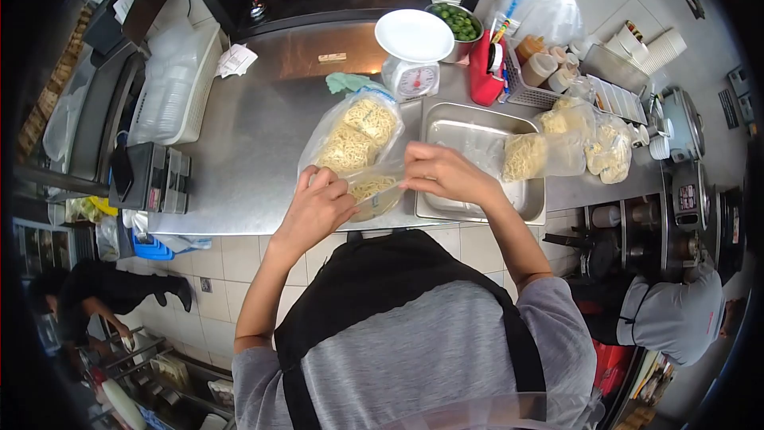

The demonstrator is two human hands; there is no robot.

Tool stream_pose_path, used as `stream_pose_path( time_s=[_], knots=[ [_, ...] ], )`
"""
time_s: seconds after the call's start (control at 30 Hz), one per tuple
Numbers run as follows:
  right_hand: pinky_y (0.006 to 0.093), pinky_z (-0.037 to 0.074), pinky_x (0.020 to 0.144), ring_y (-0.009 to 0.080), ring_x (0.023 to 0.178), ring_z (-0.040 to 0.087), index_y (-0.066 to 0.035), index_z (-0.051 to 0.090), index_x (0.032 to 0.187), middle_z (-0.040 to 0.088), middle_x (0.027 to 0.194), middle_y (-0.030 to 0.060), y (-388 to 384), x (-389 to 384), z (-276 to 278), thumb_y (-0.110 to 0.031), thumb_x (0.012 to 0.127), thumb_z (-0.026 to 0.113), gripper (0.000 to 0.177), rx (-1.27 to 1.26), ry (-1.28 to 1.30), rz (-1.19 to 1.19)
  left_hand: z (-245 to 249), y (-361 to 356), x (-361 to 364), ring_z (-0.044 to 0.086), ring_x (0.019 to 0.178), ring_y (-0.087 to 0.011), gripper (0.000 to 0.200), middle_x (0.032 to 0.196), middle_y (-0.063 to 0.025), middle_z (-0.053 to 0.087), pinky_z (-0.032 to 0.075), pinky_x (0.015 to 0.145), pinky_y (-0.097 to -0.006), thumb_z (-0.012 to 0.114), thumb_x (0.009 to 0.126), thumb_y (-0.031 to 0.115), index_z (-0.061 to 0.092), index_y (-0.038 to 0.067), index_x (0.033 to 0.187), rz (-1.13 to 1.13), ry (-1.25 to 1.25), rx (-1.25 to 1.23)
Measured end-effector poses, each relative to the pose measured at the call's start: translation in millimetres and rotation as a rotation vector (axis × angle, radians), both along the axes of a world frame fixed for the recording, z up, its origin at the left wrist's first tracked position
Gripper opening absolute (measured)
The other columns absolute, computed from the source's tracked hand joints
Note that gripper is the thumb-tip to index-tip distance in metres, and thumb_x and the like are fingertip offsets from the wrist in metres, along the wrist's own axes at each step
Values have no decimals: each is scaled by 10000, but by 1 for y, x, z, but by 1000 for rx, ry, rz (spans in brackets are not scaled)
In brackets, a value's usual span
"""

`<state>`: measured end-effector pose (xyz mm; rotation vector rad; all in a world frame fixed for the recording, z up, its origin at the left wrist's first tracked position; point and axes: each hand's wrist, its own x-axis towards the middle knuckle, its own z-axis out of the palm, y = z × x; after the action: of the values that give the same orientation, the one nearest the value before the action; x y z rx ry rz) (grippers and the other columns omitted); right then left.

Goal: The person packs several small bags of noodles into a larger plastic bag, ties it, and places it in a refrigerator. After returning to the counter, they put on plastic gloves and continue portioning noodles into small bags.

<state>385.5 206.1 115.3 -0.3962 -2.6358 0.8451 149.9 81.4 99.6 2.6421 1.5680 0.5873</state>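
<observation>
Between my two hands a small clear plastic bag with noodles [372, 188] is held at the counter's front edge. My left hand [320, 205] pinches the bag's left side, and my right hand [444, 173] pinches its upper right edge. Just behind it lies a large open plastic bag with noodle portions [350, 137]. At the right, a steel tray [461, 121] holds a bagged noodle portion [524, 157] at its right side. A scale with a white plate [414, 36] stands behind the tray.
More noodle bags [608, 150] lie right of the tray. Sauce bottles [539, 69] and a red holder [486, 68] stand at the back right. A white basket [199, 84] of plastic containers is at the left. Co-workers are at the lower left [103, 287] and lower right [676, 310].
</observation>
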Motion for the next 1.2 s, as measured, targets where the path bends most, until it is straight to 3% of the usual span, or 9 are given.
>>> stream_pose_path(
  time_s=[0.13,0.23,0.37,0.43,0.53,0.73,0.9,1.07,1.2],
  knots=[
    [330,444,751,198,920,540,-39,603,756,523,983,63,7,-5,-6,-147,717,735,175,-167,184,-33,6,-7,-4,465,822,-202,136,727,1,486,325,845,-390,714,688,215,643,103,719,113,-137,76],
    [354,413,882,194,1105,481,-44,615,919,502,1167,59,2,-17,-39,-126,699,754,273,-784,491,-62,-1,-10,-10,452,806,-205,124,748,-7,486,333,784,-367,725,680,193,650,108,731,164,-269,52],
    [339,377,943,189,1140,473,-29,573,1098,515,1215,70,-12,-29,-84,-111,712,744,430,-830,327,-81,-17,-14,-9,486,878,-231,139,772,-34,516,376,796,-368,742,673,151,653,95,764,269,-571,-26],
    [331,380,940,187,1098,499,-25,606,1075,550,1165,70,-14,-34,-93,-132,736,730,376,-875,167,-152,-27,-5,17,520,908,-260,165,815,-60,561,408,811,-362,744,670,127,655,74,799,440,-1123,-8],
    [322,401,899,190,1036,532,-12,615,1038,596,1057,72,-17,-42,-104,-92,739,706,322,-972,200,-244,-59,1,21,565,924,-286,213,889,-93,611,443,831,-341,732,683,106,654,42,871,435,-1127,-169],
    [291,427,837,231,972,553,17,628,930,566,1071,113,-31,-28,-82,-39,795,582,153,-248,296,-167,-63,-2,21,613,850,-237,219,902,-116,635,483,733,-303,656,713,14,649,-4,931,186,-703,-17],
    [321,467,721,247,819,601,0,621,948,603,910,128,-66,-8,-109,-79,794,619,174,-266,143,-300,-111,-36,36,627,786,-266,228,869,-104,646,496,716,-324,650,696,19,658,36,923,194,-939,-301],
    [388,467,592,271,654,601,-25,573,1055,589,711,135,-64,-21,-139,-74,809,613,254,-244,-87,-455,-148,-26,26,611,767,-121,220,794,-94,666,475,666,-261,571,864,159,642,-2,995,489,-989,-700],
    [436,467,699,322,892,596,-61,544,1086,580,1008,165,-53,-42,-88,-91,783,592,309,-413,62,-509,-148,2,9,586,726,-103,234,813,-65,656,469,631,-244,525,865,112,627,-53,996,439,-1249,-844]
  ],
)
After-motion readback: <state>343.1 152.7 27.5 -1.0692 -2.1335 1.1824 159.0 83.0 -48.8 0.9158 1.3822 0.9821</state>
